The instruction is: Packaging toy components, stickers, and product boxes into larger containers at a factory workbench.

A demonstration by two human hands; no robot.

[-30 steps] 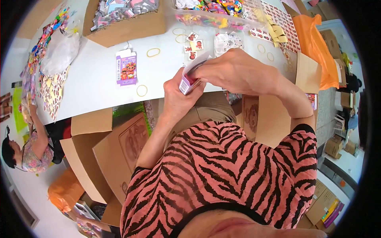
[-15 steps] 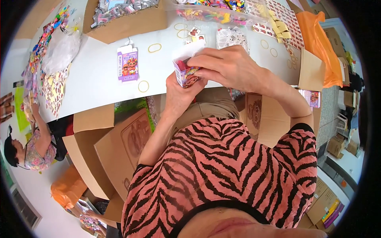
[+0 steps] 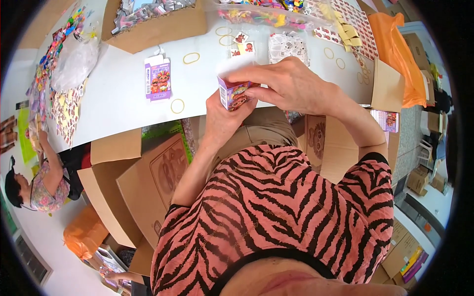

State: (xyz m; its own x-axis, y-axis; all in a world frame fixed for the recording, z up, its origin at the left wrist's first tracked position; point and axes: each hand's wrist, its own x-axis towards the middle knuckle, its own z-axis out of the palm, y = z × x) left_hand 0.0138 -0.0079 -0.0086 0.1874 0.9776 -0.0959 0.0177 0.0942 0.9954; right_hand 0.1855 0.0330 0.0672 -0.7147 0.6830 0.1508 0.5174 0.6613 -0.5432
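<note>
Just past the table's near edge, my left hand (image 3: 223,117) is closed around the lower part of a small purple cardboard box (image 3: 236,95). The box stands upright, its white top flap (image 3: 239,63) raised at the back. My right hand (image 3: 296,88) comes in from the right, with its fingers bent over the opening and its thumb against the printed wall. Those fingers hide most of the inside. Another purple box (image 3: 159,83) with an open flap lies on the table to the left. Small printed cards (image 3: 242,48) lie beyond my hands, beside a stack of folded printed papers (image 3: 288,49).
A carton (image 3: 158,37) of grey packets and a clear bag (image 3: 266,19) of colourful toys stand at the back. Rubber bands (image 3: 177,106) lie scattered. Sticker sheets (image 3: 358,29) and an orange bag (image 3: 397,59) are right. Open cartons (image 3: 113,197) flank me. Another person (image 3: 47,187) works at left.
My right fingers have moved down over the box's opening. The red item that showed inside is now mostly hidden. The box has shifted slightly to the right.
</note>
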